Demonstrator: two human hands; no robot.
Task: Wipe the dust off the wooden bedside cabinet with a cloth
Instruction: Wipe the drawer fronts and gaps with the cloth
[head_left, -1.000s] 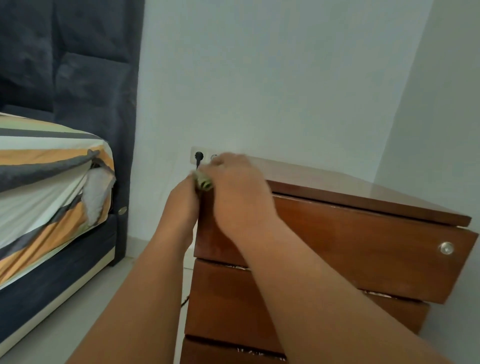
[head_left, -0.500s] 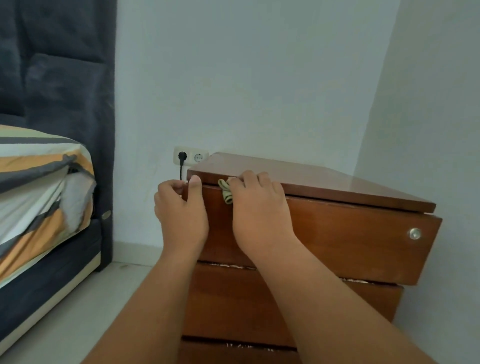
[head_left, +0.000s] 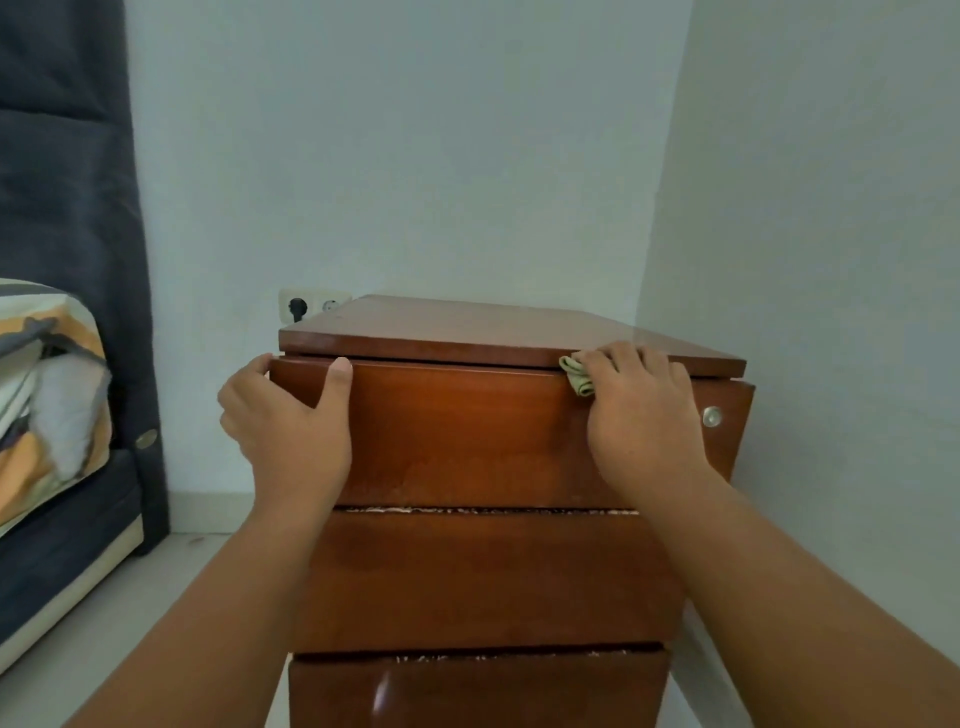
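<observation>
The wooden bedside cabinet (head_left: 483, 582) stood upright in the corner with its drawer fronts facing the person, its right side near the wall (head_left: 831, 312) and open floor (head_left: 171, 597) on its left. The left hand (head_left: 291, 431) gripped the left edge of the top drawer (head_left: 467, 431). The right hand (head_left: 641, 415) held a bunched cloth (head_left: 579, 375) against the drawer's upper edge near its right end, the folded end poking leftward.

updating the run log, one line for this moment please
right hand: holds cloth on top drawer upper edge, right side | left hand: grips its left corner
</observation>
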